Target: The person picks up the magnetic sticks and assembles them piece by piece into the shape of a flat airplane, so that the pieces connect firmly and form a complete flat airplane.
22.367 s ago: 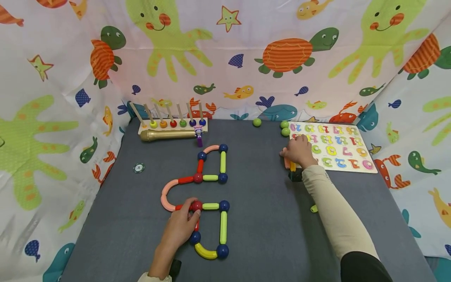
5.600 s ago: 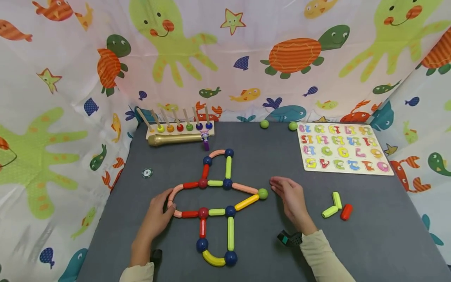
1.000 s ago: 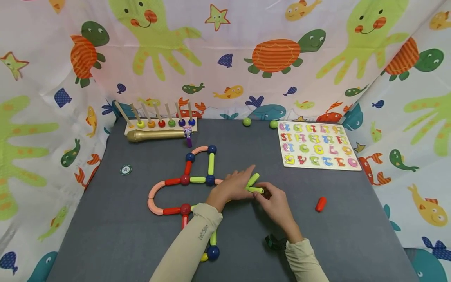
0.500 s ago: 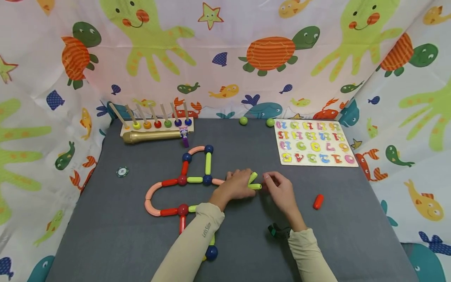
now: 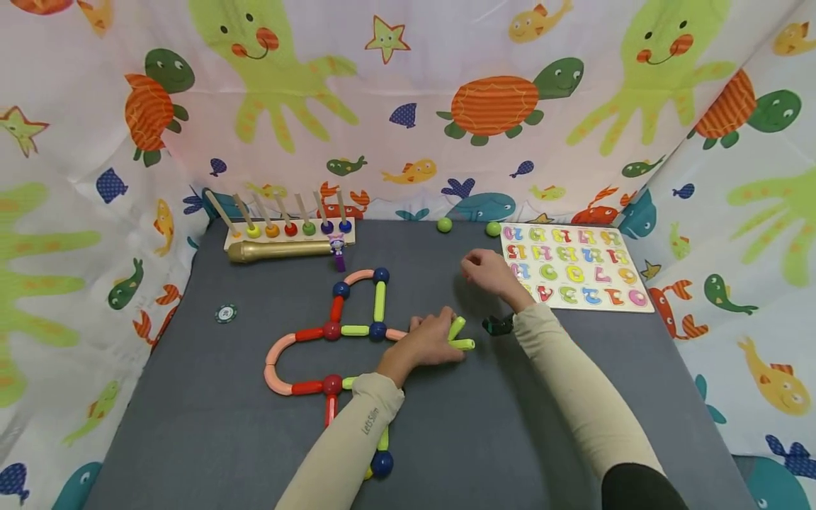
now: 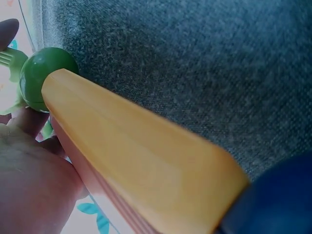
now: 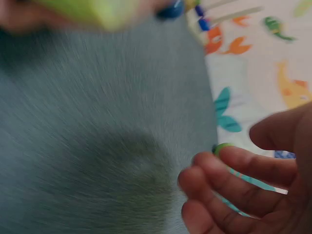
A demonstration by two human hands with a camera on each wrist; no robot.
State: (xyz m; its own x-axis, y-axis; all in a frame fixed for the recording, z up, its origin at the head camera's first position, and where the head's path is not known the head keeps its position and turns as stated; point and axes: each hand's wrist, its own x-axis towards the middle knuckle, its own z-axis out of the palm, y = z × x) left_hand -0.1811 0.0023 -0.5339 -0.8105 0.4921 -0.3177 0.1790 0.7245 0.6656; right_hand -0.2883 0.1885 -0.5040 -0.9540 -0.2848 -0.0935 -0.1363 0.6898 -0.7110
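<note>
My left hand (image 5: pixel 430 340) grips the right-hand tip of a figure built from magnetic rods and balls. In the left wrist view its fingers hold the green ball (image 6: pixel 39 78), from which a yellow-orange rod (image 6: pixel 136 146) leads to a blue ball (image 6: pixel 280 200). Two light green rods, an upper rod (image 5: pixel 456 328) and a lower rod (image 5: pixel 462 345), fan out rightward past the fingers. My left forearm covers part of the lower half. My right hand (image 5: pixel 489 270) hovers left of the number puzzle, fingers loosely bent and holding nothing, near two loose green balls, one (image 5: pixel 493 229) beside the board.
The number puzzle board (image 5: pixel 574 265) lies at the back right. Another green ball (image 5: pixel 444 224) sits at the back edge. Back left are a peg stacker (image 5: pixel 290 230), a gold microphone-shaped stick (image 5: pixel 277 251) and a small purple figure (image 5: pixel 338 253). A poker chip (image 5: pixel 226 313) lies left.
Two light green rods and a red rod lay at the right earlier; the green rods are now at the tip. My right hand has left them, moving toward the back; its arm hides the red rod's spot.
</note>
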